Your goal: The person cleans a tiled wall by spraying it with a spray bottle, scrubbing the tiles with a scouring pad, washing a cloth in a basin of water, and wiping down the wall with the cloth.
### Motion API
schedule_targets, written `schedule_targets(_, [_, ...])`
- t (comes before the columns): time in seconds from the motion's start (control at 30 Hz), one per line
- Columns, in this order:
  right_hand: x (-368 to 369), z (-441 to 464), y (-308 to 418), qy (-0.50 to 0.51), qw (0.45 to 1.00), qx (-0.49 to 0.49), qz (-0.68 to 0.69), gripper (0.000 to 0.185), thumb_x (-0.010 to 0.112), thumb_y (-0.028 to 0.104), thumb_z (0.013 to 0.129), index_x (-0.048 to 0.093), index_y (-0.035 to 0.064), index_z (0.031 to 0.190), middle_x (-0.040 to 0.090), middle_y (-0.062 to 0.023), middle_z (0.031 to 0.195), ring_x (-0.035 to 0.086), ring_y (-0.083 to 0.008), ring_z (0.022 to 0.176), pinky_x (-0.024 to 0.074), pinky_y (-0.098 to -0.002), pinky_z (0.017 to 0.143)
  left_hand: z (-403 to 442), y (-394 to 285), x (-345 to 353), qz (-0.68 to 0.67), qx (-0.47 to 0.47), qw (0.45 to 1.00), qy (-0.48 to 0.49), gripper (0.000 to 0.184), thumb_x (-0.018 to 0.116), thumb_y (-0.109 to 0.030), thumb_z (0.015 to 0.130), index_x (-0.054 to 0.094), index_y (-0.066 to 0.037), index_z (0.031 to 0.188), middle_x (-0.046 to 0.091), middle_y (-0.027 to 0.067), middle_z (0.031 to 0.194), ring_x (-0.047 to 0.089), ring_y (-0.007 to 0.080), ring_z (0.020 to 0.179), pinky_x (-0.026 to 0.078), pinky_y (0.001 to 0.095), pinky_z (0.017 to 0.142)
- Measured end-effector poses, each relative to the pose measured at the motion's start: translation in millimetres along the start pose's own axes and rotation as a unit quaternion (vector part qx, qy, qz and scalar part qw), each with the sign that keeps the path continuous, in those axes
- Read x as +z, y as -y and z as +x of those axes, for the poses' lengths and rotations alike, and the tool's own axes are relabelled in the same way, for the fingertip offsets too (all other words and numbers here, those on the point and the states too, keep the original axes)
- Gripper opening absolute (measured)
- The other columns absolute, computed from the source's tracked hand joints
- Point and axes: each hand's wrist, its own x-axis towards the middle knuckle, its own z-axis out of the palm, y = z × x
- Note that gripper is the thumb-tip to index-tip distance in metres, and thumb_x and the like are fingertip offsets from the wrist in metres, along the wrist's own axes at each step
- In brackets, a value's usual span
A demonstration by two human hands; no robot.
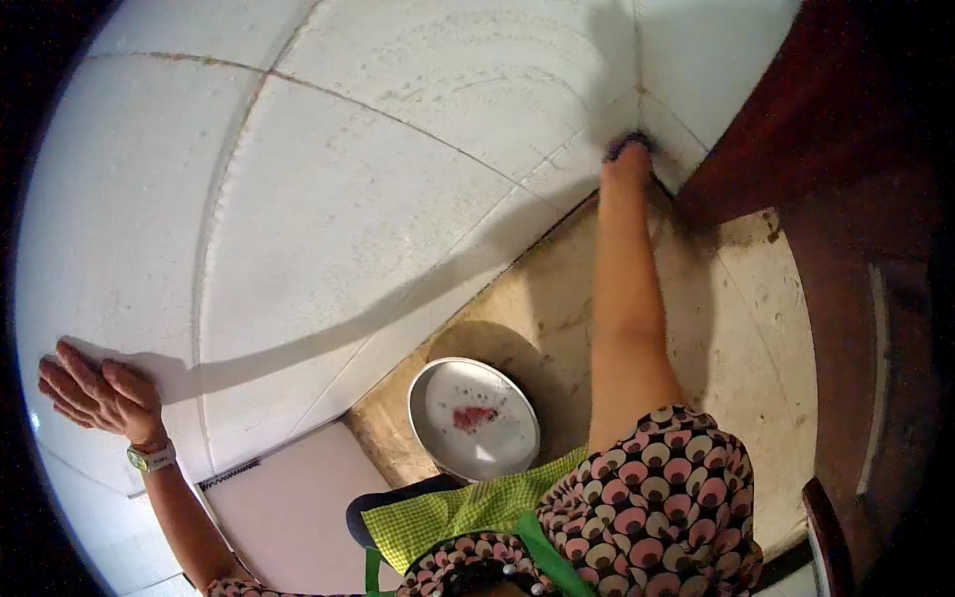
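Observation:
My left hand (99,393), with a watch (151,457) at the wrist, lies against the white tiled wall (298,219) with its fingers stretched out. Far out in front, my right hand (629,164) presses a dark scrubbing pad (631,142) to the tiles low in the corner; motion blurs the fingers and the pad. Arcs of soap suds (477,80) streak the wall left of it. On the floor below stands a round metal basin (422,438) holding sudsy water and a small reddish thing (475,418) that I cannot make out.
The stained beige floor (741,328) meets the wall along a dark joint. A dark reddish-brown wooden panel (796,129) stands on the right. At lower left is a pale flat surface (308,507). A yellow-green checked apron (468,512) hangs from my body near the basin.

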Motion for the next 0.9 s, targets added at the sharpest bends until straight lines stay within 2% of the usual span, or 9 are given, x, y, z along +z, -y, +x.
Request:
schedule_targets(0.3, [75.3, -239.3, 98.0, 0.202, 0.896, -0.373, 0.129, 0.048, 0.043, -0.002, 0.079, 0.041, -0.0056, 0.126, 0.049, -0.0152, 0.128, 0.045, -0.0239, 0.12, 0.0334, -0.032, 0.101, -2.6, -1.2, 0.9, -0.001, -0.022, 1.0, 0.001, 0.051, 0.029, -0.038, 0.095, 0.042, -0.009, 0.135, 0.031, 0.0166, 0.143, 0.022, 0.0347, 0.135, 0.009, 0.0473, 0.11])
schedule_targets(0.43, [52.6, -183.0, 63.5, 0.115, 0.912, -0.389, 0.056, 0.048, 0.04, -0.004, 0.077, 0.046, -0.0015, 0.124, 0.05, -0.0183, 0.126, 0.049, -0.0265, 0.116, 0.0377, -0.0346, 0.097, -0.9, -2.2, 1.4, -0.003, -0.017, 1.0, 0.001, 0.052, 0.029, -0.038, 0.095, 0.041, -0.008, 0.135, 0.031, 0.0163, 0.144, 0.021, 0.0346, 0.135, 0.008, 0.0485, 0.11])
schedule_targets(0.47, [39.2, -157.8, 47.9, 0.064, 0.898, -0.429, -0.066, 0.047, 0.038, -0.002, 0.078, 0.047, -0.0008, 0.124, 0.049, -0.0215, 0.126, 0.05, -0.0292, 0.115, 0.0388, -0.0362, 0.097, -1.7, -2.3, 1.0, -0.002, -0.018, 1.0, 0.003, 0.052, 0.029, -0.038, 0.095, 0.041, -0.008, 0.135, 0.031, 0.0163, 0.144, 0.021, 0.0346, 0.135, 0.008, 0.0485, 0.11])
schedule_targets(0.53, [22.8, -127.8, 18.6, -0.018, 0.943, -0.312, -0.11, 0.043, 0.041, 0.007, 0.082, 0.047, -0.0028, 0.124, 0.049, -0.0247, 0.125, 0.049, -0.0347, 0.114, 0.038, -0.0387, 0.097, -2.6, 0.9, 0.4, 0.001, -0.021, 1.0, 0.006, 0.052, 0.029, -0.038, 0.094, 0.041, -0.008, 0.136, 0.031, 0.0157, 0.144, 0.021, 0.0337, 0.136, 0.008, 0.0484, 0.11])
schedule_targets(0.6, [-9.0, 3.5, -54.5, -0.044, 0.915, -0.216, -0.338, 0.042, 0.042, 0.021, 0.09, 0.047, -0.0043, 0.123, 0.051, -0.0212, 0.124, 0.05, -0.0318, 0.114, 0.0403, -0.0374, 0.095, -3.2, 0.3, -0.6, 0.001, -0.018, 1.0, 0.008, 0.052, 0.029, -0.038, 0.094, 0.041, -0.009, 0.136, 0.031, 0.0151, 0.144, 0.02, 0.0334, 0.136, 0.007, 0.0483, 0.11])
schedule_targets(0.7, [0.8, -6.8, -51.2, 0.033, 0.926, -0.208, -0.314, 0.045, 0.04, 0.021, 0.091, 0.04, -0.0003, 0.131, 0.043, -0.0182, 0.133, 0.044, -0.0324, 0.12, 0.0373, -0.0384, 0.099, -4.6, 3.1, 3.8, 0.002, -0.024, 1.0, -0.009, 0.051, 0.029, -0.038, 0.094, 0.043, -0.01, 0.135, 0.033, 0.0131, 0.144, 0.021, 0.0315, 0.136, 0.004, 0.0466, 0.111])
schedule_targets(0.77, [41.0, -133.6, 30.1, 0.049, 0.944, -0.223, -0.239, 0.047, 0.037, 0.015, 0.09, 0.033, -0.0019, 0.134, 0.037, -0.0208, 0.137, 0.039, -0.034, 0.124, 0.0325, -0.0396, 0.104, -4.5, 5.4, 5.5, -0.014, -0.015, 1.0, -0.02, 0.051, 0.029, -0.038, 0.093, 0.043, -0.012, 0.135, 0.032, 0.0123, 0.144, 0.02, 0.0285, 0.137, 0.001, 0.0446, 0.111])
schedule_targets(0.8, [60.9, -177.9, 52.6, 0.001, 0.933, -0.316, -0.174, 0.047, 0.033, 0.009, 0.088, 0.032, -0.0053, 0.133, 0.037, -0.0244, 0.135, 0.039, -0.0344, 0.124, 0.0321, -0.0394, 0.104, -3.4, 3.4, 4.2, -0.017, -0.035, 0.999, -0.014, 0.051, 0.03, -0.039, 0.092, 0.043, -0.013, 0.135, 0.03, 0.0111, 0.145, 0.017, 0.0258, 0.138, 0.0, 0.043, 0.112])
schedule_targets(0.9, [95.8, -283.3, 86.5, 0.12, 0.815, -0.541, -0.173, 0.05, 0.03, 0.006, 0.088, 0.023, -0.0064, 0.137, 0.023, -0.0239, 0.143, 0.02, -0.0359, 0.134, 0.0138, -0.0438, 0.112, -6.0, 1.3, 1.6, -0.016, -0.075, 0.997, 0.009, 0.051, 0.031, -0.042, 0.091, 0.042, -0.019, 0.136, 0.027, 0.0104, 0.147, 0.015, 0.0259, 0.139, -0.001, 0.0423, 0.112])
